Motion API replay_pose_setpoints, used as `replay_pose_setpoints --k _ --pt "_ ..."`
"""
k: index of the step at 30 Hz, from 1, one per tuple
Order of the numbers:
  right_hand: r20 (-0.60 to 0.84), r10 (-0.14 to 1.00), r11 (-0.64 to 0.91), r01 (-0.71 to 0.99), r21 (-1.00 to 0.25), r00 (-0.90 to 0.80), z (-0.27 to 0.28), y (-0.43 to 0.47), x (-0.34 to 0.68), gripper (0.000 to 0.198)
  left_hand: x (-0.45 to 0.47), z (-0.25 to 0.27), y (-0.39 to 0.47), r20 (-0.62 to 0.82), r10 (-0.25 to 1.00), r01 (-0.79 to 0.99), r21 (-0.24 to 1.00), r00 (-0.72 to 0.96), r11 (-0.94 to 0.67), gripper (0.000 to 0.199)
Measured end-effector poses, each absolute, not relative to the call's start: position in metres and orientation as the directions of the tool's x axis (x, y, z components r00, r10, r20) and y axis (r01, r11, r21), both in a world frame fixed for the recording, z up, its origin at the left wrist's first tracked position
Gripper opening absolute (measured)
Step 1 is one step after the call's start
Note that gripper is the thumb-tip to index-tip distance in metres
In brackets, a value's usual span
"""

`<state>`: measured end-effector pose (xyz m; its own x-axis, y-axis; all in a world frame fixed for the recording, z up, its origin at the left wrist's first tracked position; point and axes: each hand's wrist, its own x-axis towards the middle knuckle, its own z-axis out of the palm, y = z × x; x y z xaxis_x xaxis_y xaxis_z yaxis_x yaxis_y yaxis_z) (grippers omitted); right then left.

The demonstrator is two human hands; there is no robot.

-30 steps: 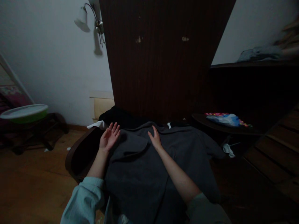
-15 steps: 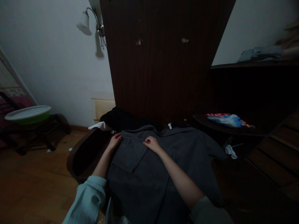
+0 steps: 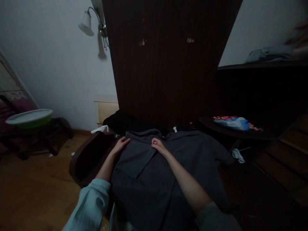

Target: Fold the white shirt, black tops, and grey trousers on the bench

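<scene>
A dark grey short-sleeved shirt lies spread out in front of me, its front opening running down the middle. At its upper left, my left hand is closed on the edge of the left sleeve, thumb and fingertips on the cloth. My right hand pinches the same sleeve further right, at the top of a dark slanting fold. Between my hands the cloth lies fairly flat. The fingers partly hide the pinched fabric.
Beneath the shirt is dark wooden furniture with a curved arm. A tall dark wood panel stands behind. On the right, a shelf holds a blue-white plastic bag. A green basin rests on a stool at left.
Both hands have shifted slightly to the right, with the sleeve cloth. The sleeve's upper edge has been drawn up a little and the slanting fold has narrowed.
</scene>
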<state>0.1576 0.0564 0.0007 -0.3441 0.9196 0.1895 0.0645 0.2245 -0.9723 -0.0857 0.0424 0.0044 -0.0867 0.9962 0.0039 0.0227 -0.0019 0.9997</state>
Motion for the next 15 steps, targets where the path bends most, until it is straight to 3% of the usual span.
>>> replay_pose_setpoints --k 6,11,15 --pt "0.108 0.937 0.073 -0.116 -0.991 -0.331 0.010 0.052 0.165 0.022 -0.084 0.015 0.033 -0.145 0.984 -0.097 0.983 0.105 0.155 0.032" --pt "0.066 0.901 -0.055 -0.263 -0.963 -0.428 0.016 0.048 0.174 0.028 -0.090 0.016 0.032 -0.084 0.989 -0.184 0.977 0.123 0.106 0.033" --pt "0.042 0.868 -0.072 -0.209 -0.975 -0.495 0.016 0.050 0.179 0.022 -0.092 0.017 0.034 -0.038 0.993 -0.215 0.975 0.108 0.060 0.041"
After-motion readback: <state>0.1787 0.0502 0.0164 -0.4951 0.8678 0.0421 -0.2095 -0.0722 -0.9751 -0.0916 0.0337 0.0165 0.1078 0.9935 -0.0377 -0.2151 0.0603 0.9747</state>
